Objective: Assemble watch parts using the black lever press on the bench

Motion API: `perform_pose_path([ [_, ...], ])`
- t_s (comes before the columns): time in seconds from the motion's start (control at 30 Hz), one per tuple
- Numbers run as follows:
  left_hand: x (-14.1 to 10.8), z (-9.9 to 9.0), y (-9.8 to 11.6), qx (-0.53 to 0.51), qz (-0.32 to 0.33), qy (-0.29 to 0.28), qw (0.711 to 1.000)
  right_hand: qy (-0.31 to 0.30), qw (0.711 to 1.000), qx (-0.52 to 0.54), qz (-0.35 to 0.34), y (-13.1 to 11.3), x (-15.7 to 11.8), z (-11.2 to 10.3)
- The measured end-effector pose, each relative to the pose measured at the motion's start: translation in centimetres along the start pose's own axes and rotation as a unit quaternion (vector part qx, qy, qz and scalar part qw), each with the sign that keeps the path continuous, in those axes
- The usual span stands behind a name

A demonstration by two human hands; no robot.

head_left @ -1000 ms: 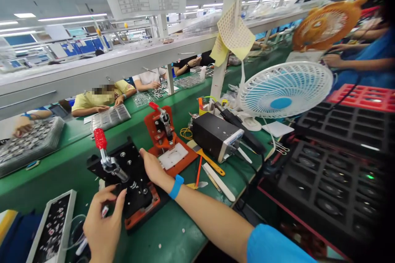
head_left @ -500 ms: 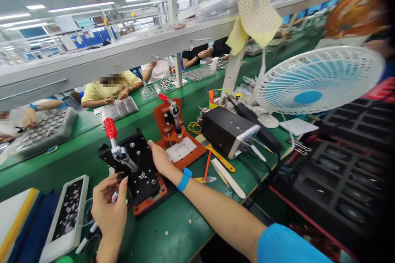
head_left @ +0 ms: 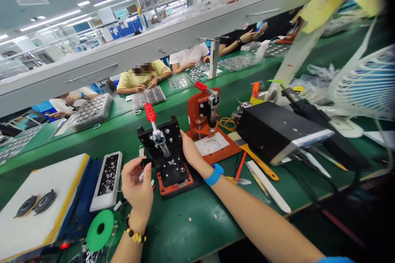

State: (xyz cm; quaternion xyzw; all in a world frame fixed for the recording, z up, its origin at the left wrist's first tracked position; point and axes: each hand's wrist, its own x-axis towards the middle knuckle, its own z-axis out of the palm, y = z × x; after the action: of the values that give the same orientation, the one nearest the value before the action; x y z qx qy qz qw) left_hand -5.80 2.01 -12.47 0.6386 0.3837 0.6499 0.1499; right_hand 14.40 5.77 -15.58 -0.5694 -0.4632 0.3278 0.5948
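Head view: a small black piece (head_left: 146, 163) is being pinched between the thumb and fingers (head_left: 135, 167) of the left hand (head_left: 137, 187), just beside the left edge of a black jig plate (head_left: 174, 131). The right hand (head_left: 191, 153) is being held open with nothing gripped, its fingers (head_left: 184, 139) being rested against the plate's right edge. The plate is being carried on an orange base (head_left: 174, 187) and is being fitted with a toggle clamp with a red handle (head_left: 150, 112), which is being left tilted up, away from the hands. Just beyond the right hand, an orange press fixture (head_left: 200, 109) with a white pad (head_left: 211, 144) is being supported by the green surface (head_left: 197, 230). A black box unit (head_left: 277, 131) is being kept further right, with a yellow-handled scraper (head_left: 257, 160) lying in front of it. To the left, a white tray of small dark parts (head_left: 106, 174) and a green spool (head_left: 100, 230) are being kept near the left hand. Across the bench, parts trays are being handled by co-workers (head_left: 143, 78).
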Motion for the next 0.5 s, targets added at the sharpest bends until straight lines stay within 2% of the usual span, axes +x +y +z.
perform_pose_path([
  [0.13, 0.41, -0.07, 0.46, 0.0, 0.012, -0.056, 0.998, -0.003, 1.0, 0.006, 0.01, -0.23, -0.07, -0.09],
  [0.4, 0.55, 0.01, 0.48, 0.035, -0.037, -0.168, 0.984, 0.005, 1.0, 0.02, 0.015, -0.5, -0.2, 0.08],
  [0.5, 0.07, 0.07, 0.71, 0.023, -0.049, -0.18, 0.982, 0.002, 0.999, 0.02, 0.025, -0.42, -0.17, 0.13],
])
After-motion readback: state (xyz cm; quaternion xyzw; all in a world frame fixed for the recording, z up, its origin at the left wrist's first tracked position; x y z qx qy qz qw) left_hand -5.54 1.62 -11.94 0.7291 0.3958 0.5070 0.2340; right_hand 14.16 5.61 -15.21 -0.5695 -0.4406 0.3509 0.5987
